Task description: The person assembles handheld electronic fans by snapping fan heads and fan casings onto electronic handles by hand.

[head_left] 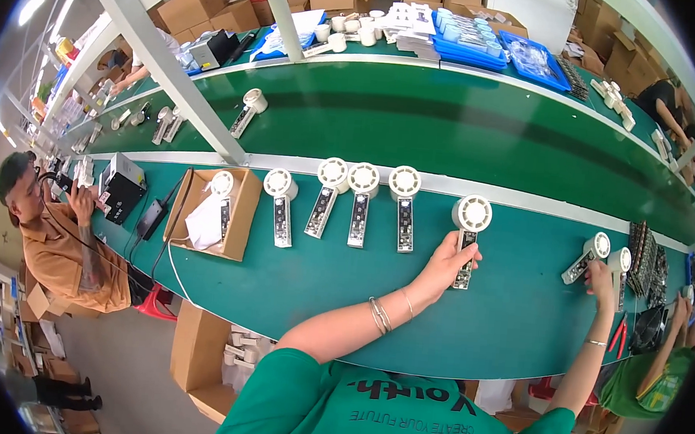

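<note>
My left hand (442, 266) is closed around the handle of a white handheld fan (473, 215), held upright above the green bench with its round vented head away from me. The handle is uncovered and shows a dark circuit board. To the right, the curled fingers of my right hand (600, 283) are at a tilted handheld fan (597, 246), gripping it near where head and handle join; the exact contact is partly hidden. Close beside that hand lies another white fan (621, 260). Several similar fans (363, 181) lie in a row left of my left hand.
An open cardboard box (240, 213) holds a fan and white paper. A black box (122, 188) and a power adapter (151, 219) stand farther left, near a seated co-worker (76, 238). Red-handled pliers (618, 336) lie right, below stacked dark parts (643, 258). A green conveyor belt (450, 135) runs behind.
</note>
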